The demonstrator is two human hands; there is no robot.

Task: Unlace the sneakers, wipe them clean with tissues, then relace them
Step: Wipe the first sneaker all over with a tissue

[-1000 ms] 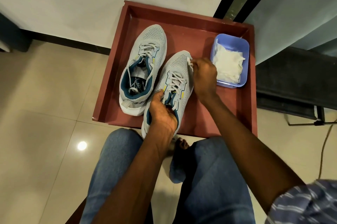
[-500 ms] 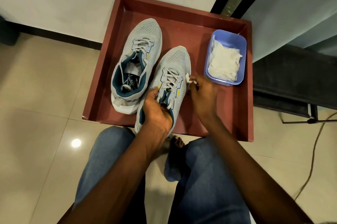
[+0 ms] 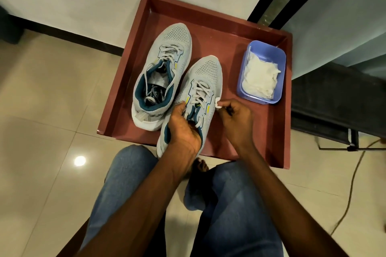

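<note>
Two grey sneakers with teal lining lie in a dark red tray [image 3: 211, 14]. The left sneaker [image 3: 167, 47] lies untouched with loose laces. My left hand [image 3: 183, 127] grips the right sneaker [image 3: 206, 70] at its collar and tongue. My right hand [image 3: 236, 118] pinches a small wad of white tissue [image 3: 218, 103] against the sneaker's right side, level with the laces. A blue plastic tub [image 3: 269, 51] holding crumpled white tissues [image 3: 259, 77] stands at the tray's right.
The tray sits on a beige tiled floor against a white wall. A dark piece of furniture [image 3: 338, 97] and a cable [image 3: 353, 183] lie to the right. My jeans-clad knees [image 3: 129, 173] are just in front of the tray.
My right hand has slid the tissue back along the right sneaker's side, from near the toe toward the midfoot. My left hand keeps its grip on the collar.
</note>
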